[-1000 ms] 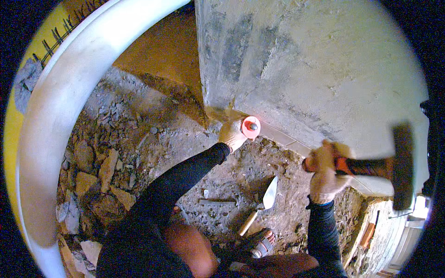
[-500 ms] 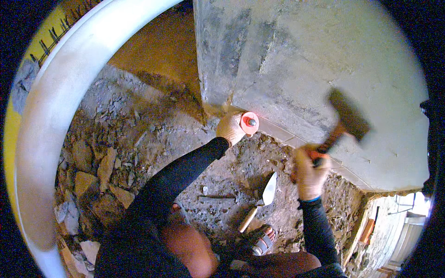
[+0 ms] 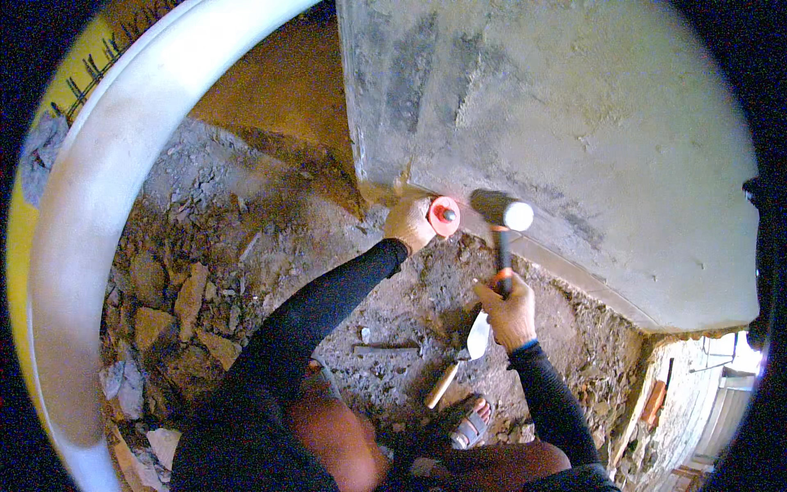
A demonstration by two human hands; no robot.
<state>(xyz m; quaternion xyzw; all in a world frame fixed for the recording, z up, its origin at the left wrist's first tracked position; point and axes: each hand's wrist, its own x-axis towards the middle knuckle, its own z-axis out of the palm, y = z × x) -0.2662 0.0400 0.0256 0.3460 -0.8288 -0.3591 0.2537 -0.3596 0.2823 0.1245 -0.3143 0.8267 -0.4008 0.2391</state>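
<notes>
My left hand (image 3: 409, 224), in a light work glove, is closed round a chisel (image 3: 445, 216) with a round red hand guard and a metal striking end. It is held at the foot of the grey plastered wall (image 3: 525, 107); the chisel's tip is hidden. My right hand (image 3: 510, 312), gloved too, grips the black and orange handle of a mallet (image 3: 502, 210). The mallet's head, dark with a pale face, is a short way right of the chisel, apart from it. Below the right hand lies a trowel (image 3: 474, 348) with a wooden handle.
Broken stones (image 3: 164, 316) and loose rubble cover the ground at left. A thin bar (image 3: 385, 350) lies on the dirt near my sandalled foot (image 3: 470, 425). A large white curved pipe-like form (image 3: 98, 213) arches along the left. A reddish brick (image 3: 653, 402) is at far right.
My right hand has swung the mallet left and inward, bringing its head from over the wall at right to near the chisel. The left hand and chisel have barely moved.
</notes>
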